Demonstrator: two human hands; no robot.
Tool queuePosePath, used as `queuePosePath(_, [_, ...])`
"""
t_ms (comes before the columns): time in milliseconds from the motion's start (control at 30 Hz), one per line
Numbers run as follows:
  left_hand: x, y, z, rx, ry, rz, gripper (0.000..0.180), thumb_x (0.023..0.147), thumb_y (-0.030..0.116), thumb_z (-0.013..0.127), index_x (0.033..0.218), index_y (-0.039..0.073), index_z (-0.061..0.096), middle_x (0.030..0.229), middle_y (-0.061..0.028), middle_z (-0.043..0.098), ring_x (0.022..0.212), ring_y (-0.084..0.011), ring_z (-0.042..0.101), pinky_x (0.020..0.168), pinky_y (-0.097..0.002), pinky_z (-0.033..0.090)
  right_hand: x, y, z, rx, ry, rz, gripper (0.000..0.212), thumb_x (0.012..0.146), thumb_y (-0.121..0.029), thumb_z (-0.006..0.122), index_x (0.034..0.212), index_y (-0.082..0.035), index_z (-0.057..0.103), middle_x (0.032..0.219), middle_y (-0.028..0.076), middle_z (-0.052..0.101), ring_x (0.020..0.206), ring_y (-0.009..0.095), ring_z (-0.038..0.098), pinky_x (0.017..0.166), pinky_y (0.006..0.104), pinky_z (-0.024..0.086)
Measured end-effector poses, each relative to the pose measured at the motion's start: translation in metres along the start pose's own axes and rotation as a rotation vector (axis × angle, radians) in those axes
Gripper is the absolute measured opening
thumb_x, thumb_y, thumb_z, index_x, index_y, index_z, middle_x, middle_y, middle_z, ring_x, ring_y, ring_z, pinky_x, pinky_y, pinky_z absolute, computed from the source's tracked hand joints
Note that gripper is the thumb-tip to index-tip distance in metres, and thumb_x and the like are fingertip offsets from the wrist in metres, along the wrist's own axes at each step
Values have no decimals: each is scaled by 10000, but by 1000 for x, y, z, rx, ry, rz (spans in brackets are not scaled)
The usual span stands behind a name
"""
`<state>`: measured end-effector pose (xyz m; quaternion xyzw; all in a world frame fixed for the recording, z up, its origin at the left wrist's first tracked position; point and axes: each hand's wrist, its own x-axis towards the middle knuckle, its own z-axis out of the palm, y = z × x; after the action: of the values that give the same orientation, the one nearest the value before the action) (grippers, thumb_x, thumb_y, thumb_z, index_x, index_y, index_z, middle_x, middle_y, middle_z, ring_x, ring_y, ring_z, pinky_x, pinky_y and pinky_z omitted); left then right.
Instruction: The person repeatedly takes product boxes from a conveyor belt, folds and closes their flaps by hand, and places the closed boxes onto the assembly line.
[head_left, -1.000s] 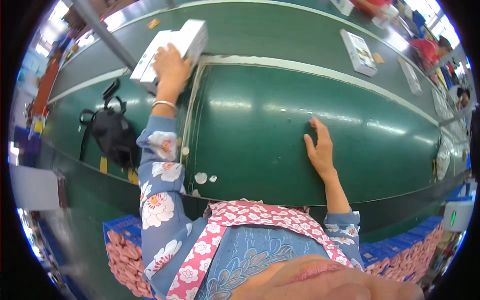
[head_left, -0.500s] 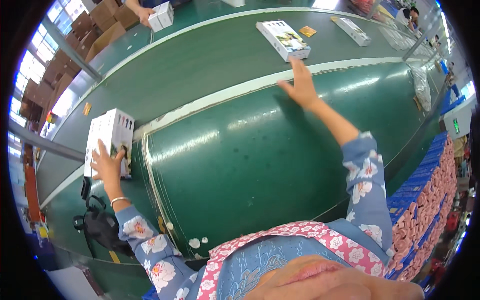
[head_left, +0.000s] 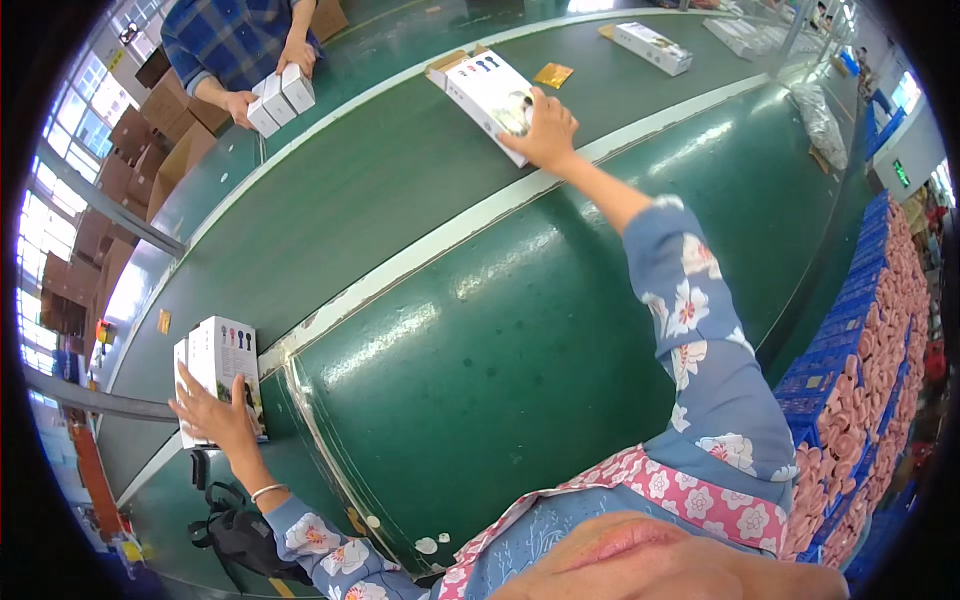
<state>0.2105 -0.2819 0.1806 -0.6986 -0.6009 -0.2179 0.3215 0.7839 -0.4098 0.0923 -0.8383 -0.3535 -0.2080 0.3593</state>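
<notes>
My right hand (head_left: 548,135) has hold of a white printed carton (head_left: 485,90) on the dark green conveyor belt, fingers over its near right end and thumb at the near edge. The carton's far end flap stands open, showing brown card. At the left, my left hand (head_left: 218,418) rests with fingers spread against a group of upright white cartons (head_left: 237,350). These stand by the belt's near edge, and my hand hides part of their faces. An orange packet (head_left: 553,75) lies on the belt beyond my right hand.
Across the belt a person in a plaid shirt (head_left: 235,45) holds several small white boxes (head_left: 283,98). Another long white carton (head_left: 652,48) lies farther right. A metal post (head_left: 100,400) stands near my left hand, a black bag (head_left: 250,540) below. Blue crates (head_left: 815,385) with pink parts stand right.
My right hand has reached the carton and closed on its end; the carton sits farther left. My left hand stays at the upright cartons. More of the person opposite shows, with both hands on boxes.
</notes>
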Motion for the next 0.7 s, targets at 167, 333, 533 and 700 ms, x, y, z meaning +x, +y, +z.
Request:
queuePosePath(167, [-11, 106, -73, -882, 76, 301, 856, 720, 189, 782, 1413, 19, 309, 1413, -160, 404, 1303, -317, 377, 1096, -429, 267, -80, -41, -77, 333, 165, -218, 885, 680, -377, 769, 1342, -13, 307, 1246, 183, 416, 1166, 370, 389, 982, 471, 299])
queuePosePath(333, [-53, 215, -155, -1596, -203, 375, 1039, 687, 178, 822, 1456, 26, 139, 1426, -204, 325, 1303, -315, 355, 1086, -408, 272, -163, -76, -147, 512, 254, -304, 921, 688, -355, 771, 1380, -6, 274, 1347, 264, 329, 1243, 412, 323, 1027, 491, 244])
queuePosePath(533, [-108, 248, -185, -2124, -465, 76, 883, 815, 59, 683, 1452, 34, 72, 1207, -142, 466, 1040, -198, 520, 907, -323, 430, -254, -77, -207, 279, 25, -553, 937, 685, -496, 757, 1370, -25, 324, 1387, 235, 329, 1248, 407, 364, 1045, 587, 220])
queuePosePath(700, [-128, 233, -168, -2168, -434, 273, 811, 847, 77, 648, 1446, 82, 101, 1188, -127, 492, 1024, -196, 529, 899, -325, 423, -218, -78, -249, 877, -156, -11, 513, 915, -274, 566, 1310, 17, 418, 1251, 169, 516, 1148, 266, 508, 985, 358, 386])
